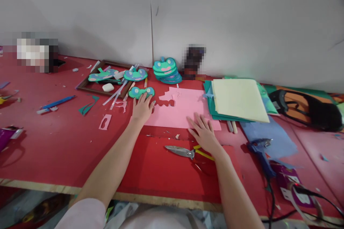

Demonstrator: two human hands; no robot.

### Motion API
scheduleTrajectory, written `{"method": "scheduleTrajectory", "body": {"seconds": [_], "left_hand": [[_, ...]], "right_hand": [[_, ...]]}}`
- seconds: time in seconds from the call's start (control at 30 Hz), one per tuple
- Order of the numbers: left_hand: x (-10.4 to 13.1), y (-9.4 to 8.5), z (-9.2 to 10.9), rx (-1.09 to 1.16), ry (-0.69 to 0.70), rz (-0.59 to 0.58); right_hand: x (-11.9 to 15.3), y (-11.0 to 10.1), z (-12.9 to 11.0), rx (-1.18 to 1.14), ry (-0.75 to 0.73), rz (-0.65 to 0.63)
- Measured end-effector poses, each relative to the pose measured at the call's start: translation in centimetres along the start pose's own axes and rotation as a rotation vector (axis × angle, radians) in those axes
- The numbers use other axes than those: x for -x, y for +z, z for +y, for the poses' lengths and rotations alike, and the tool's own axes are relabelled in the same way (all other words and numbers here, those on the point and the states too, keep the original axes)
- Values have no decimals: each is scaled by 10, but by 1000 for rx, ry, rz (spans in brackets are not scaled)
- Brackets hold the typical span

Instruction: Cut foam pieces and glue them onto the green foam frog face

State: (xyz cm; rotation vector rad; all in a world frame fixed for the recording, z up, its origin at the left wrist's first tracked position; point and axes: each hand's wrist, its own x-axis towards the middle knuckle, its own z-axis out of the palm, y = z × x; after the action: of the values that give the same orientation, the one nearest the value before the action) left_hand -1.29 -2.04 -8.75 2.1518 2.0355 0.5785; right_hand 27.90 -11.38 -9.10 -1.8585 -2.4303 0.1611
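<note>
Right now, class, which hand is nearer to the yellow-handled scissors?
Right: the right hand is just beyond the scissors, partly on the pink sheet; the left hand is farther off, beyond and left of them, on a green cutout.

Bare forearms (113,164) extended forward; left hand (142,109) palm down, fingers forward; right hand (205,135) palm down, fingers spread.

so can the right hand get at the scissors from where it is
Probably yes: the right hand is spread on the pink sheet just beyond the scissors, and nothing seems to lie over their blades.
</note>
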Motion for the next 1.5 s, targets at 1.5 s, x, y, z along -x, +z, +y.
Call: {"method": "scheduleTrajectory", "body": {"seconds": [1.5], "left_hand": [[0,-4,3,6,-32,12]], "right_hand": [[-3,-4,17,-693,33,213]]}}
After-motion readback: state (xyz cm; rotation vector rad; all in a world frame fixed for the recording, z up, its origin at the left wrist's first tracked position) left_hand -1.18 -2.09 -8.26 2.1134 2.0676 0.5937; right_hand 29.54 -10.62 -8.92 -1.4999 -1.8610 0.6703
